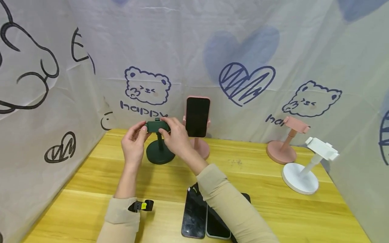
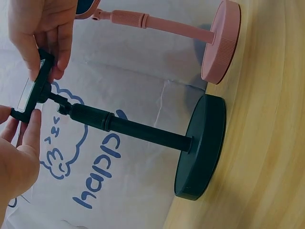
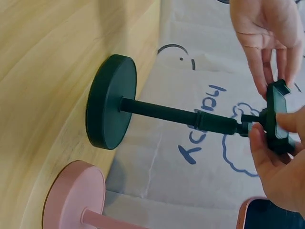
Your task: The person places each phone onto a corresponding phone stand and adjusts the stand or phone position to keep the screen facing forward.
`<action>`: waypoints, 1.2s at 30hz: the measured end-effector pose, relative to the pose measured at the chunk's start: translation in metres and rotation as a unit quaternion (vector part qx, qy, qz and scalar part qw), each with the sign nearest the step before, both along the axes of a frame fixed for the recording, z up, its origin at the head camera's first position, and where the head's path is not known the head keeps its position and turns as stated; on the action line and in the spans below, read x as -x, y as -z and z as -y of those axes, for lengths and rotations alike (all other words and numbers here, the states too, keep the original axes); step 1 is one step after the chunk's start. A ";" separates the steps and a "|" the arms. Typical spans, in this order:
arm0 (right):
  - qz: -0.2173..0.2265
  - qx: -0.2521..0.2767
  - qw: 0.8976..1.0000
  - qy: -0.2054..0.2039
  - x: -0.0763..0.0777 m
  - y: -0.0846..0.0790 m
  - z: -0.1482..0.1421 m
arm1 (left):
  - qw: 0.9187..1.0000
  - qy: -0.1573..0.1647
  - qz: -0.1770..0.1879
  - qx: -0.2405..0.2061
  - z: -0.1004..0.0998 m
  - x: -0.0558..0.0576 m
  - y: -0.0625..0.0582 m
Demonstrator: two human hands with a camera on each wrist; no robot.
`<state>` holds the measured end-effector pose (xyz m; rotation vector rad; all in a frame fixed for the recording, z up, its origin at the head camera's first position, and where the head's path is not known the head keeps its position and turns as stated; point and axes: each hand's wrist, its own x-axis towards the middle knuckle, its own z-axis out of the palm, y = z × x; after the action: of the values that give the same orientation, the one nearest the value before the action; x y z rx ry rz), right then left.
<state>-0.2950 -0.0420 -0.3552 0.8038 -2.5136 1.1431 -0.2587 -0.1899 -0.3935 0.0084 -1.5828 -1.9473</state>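
A dark green phone stand [image 1: 160, 152] stands upright on the table, its round base flat on the wood. My left hand [image 1: 133, 141] pinches one end of the clamp at its top. Around the other end curl the fingers and thumb of my right hand [image 1: 176, 136]. In the left wrist view the green clamp [image 2: 33, 88] carries no phone between its two end grips. The right wrist view shows the thumb of the right hand [image 3: 281, 167] on the clamp's face.
Just right of the green stand, a pink stand [image 1: 201, 148] holds a black-screened phone [image 1: 198, 117] upright. Several phones [image 1: 193, 212] lie at the front under my right forearm. Another pink stand [image 1: 281, 152] and a white stand [image 1: 300, 178] are at the right. A printed cloth [image 1: 194, 50] hangs behind.
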 end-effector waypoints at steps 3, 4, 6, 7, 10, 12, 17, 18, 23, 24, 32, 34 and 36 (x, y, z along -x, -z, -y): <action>0.023 0.008 0.999 -0.031 -0.003 -0.002 -0.010 | 1.000 0.002 -0.004 -0.004 -0.001 0.000 -0.001; 0.028 0.011 0.999 -0.039 -0.004 -0.002 -0.014 | 1.000 0.002 -0.005 -0.006 -0.002 0.000 -0.001; 0.027 0.014 0.998 -0.050 -0.008 -0.003 -0.022 | 1.000 0.003 -0.003 -0.008 -0.003 0.000 -0.002; 0.022 0.013 0.998 -0.050 -0.010 -0.004 -0.025 | 1.000 0.003 -0.002 -0.009 -0.003 0.000 -0.002; 0.008 0.015 0.999 -0.052 -0.018 -0.005 -0.037 | 1.000 0.002 0.002 -0.015 -0.003 -0.001 -0.003; 0.003 0.011 0.999 -0.051 -0.024 -0.005 -0.046 | 1.000 0.001 0.004 -0.017 -0.004 -0.001 -0.004; -0.009 -0.023 0.999 -0.035 -0.038 0.001 -0.071 | 1.000 0.000 0.009 -0.016 -0.004 -0.002 -0.004; -0.007 -0.028 0.999 -0.035 -0.040 0.003 -0.076 | 1.000 0.001 0.010 -0.017 -0.004 -0.002 -0.004; 0.007 -0.050 0.997 -0.064 -0.047 0.016 -0.099 | 1.000 -0.001 0.010 -0.015 -0.004 -0.003 -0.004; 0.009 -0.061 0.996 -0.068 -0.049 0.019 -0.102 | 1.000 0.000 0.010 -0.014 -0.004 -0.003 -0.004; 0.088 -0.171 0.976 -0.103 -0.069 0.041 -0.123 | 1.000 -0.004 0.014 -0.009 -0.004 -0.004 -0.003; 0.103 -0.205 0.967 -0.109 -0.073 0.046 -0.126 | 1.000 -0.004 0.013 -0.010 -0.004 -0.004 -0.003; 0.118 -0.241 0.957 -0.108 -0.078 0.050 -0.129 | 1.000 -0.003 0.012 -0.006 -0.004 -0.004 -0.004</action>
<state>-0.2175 0.0867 -0.4055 1.1438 -3.0242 0.7156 -0.2542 -0.1856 -0.3898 0.0428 -1.5844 -1.9592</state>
